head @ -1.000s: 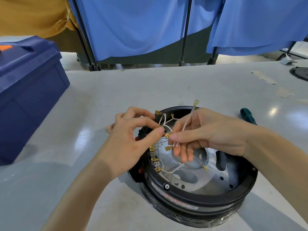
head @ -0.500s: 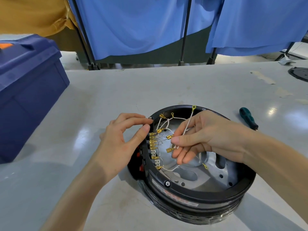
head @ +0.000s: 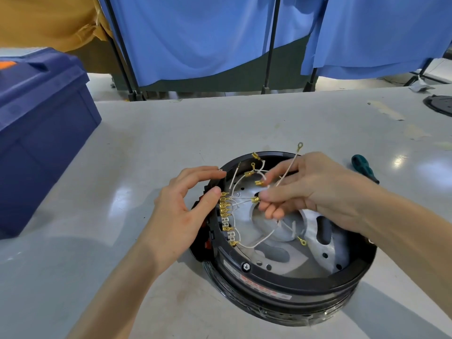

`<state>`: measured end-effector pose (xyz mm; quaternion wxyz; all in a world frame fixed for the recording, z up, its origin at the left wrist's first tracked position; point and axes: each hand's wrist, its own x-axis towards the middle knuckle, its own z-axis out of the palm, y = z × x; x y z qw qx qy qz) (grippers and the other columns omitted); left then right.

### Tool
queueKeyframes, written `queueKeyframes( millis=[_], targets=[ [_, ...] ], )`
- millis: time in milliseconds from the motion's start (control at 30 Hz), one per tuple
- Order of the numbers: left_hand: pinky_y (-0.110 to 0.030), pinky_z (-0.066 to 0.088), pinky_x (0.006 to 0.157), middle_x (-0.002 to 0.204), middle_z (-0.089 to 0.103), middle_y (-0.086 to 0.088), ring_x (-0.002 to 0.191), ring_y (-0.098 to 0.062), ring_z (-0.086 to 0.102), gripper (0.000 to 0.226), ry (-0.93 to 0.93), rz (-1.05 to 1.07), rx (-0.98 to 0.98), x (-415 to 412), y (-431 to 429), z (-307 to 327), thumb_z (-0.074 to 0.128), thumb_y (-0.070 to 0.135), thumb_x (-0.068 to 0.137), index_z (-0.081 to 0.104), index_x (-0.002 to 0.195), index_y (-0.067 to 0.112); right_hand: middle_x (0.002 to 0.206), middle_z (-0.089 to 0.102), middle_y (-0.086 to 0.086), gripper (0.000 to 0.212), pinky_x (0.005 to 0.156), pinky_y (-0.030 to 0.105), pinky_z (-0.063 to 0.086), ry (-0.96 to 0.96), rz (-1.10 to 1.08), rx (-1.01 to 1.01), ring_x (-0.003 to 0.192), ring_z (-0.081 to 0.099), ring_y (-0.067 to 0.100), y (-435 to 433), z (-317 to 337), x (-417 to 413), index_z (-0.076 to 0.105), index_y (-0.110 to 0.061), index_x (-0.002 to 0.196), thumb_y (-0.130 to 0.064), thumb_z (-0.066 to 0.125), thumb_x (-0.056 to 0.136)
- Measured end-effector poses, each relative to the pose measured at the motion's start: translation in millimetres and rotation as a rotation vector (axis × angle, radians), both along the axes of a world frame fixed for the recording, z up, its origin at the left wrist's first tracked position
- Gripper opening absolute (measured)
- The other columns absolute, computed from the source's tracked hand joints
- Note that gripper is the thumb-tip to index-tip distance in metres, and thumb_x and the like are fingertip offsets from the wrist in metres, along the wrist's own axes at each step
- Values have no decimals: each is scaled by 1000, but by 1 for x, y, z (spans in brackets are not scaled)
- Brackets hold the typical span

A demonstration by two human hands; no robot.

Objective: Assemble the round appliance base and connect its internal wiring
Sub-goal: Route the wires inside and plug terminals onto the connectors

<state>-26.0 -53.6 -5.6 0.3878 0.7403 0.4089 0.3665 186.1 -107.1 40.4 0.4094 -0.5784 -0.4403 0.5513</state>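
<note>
The round black appliance base (head: 281,287) lies open side up on the grey table (head: 171,133), with a silver metal plate (head: 288,255) inside. White wires (head: 259,239) with brass terminals run from a terminal strip (head: 226,216) on its left inner wall. My right hand (head: 315,192) is over the base and pinches a white wire at its brass connector (head: 255,199); another wire with a ring terminal (head: 300,144) sticks up past its fingers. My left hand (head: 181,216) rests on the base's left rim, fingers relaxed, thumb beside the terminal strip, holding nothing.
A large blue plastic toolbox (head: 36,133) stands at the left. A green-handled screwdriver (head: 364,167) lies right of the base. A dark round part (head: 439,105) sits at the far right edge. Blue curtains on black stands (head: 195,40) hang behind the table.
My left hand let go of the wires and moved left onto the rim. My right hand shifted slightly, still pinching a wire connector, and the wires spread out.
</note>
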Motion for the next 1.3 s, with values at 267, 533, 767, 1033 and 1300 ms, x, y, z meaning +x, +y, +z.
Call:
queueKeyframes(
  millis=[267,533,767,1033,1300],
  targets=[
    [9,32,73,122,61,19,106,17,52,31,-50,8,-88,4,1,-2,56,23,96,63,122,39,68,66,24,27,30,17,33,-239,34,-29,31,44,15,23,8,29,53,6,104,9,68,82],
    [-36,33,110,111,61,33,128,-19,45,30,18,69,-58,8,6,-4,57,28,95,64,118,45,66,69,14,9,35,17,37,-419,10,181,40,51,13,48,18,45,67,4,83,-4,70,87],
    [-18,13,86,92,65,28,96,13,49,13,152,172,51,26,18,19,58,47,89,66,99,44,55,63,4,31,42,20,39,-588,-176,160,48,51,12,92,1,69,69,-1,68,-16,64,94],
    [-30,26,92,95,65,14,90,11,51,13,177,207,49,38,21,21,62,31,92,65,87,43,62,60,5,37,65,27,45,-722,-13,-86,67,55,18,119,-37,80,71,-2,67,-32,68,90],
    [-48,38,103,93,65,12,98,-4,58,16,94,196,-24,38,22,21,64,27,90,67,84,41,68,52,9,42,50,19,37,-734,-105,5,63,46,18,129,-45,84,67,15,81,-26,70,89]
  ],
)
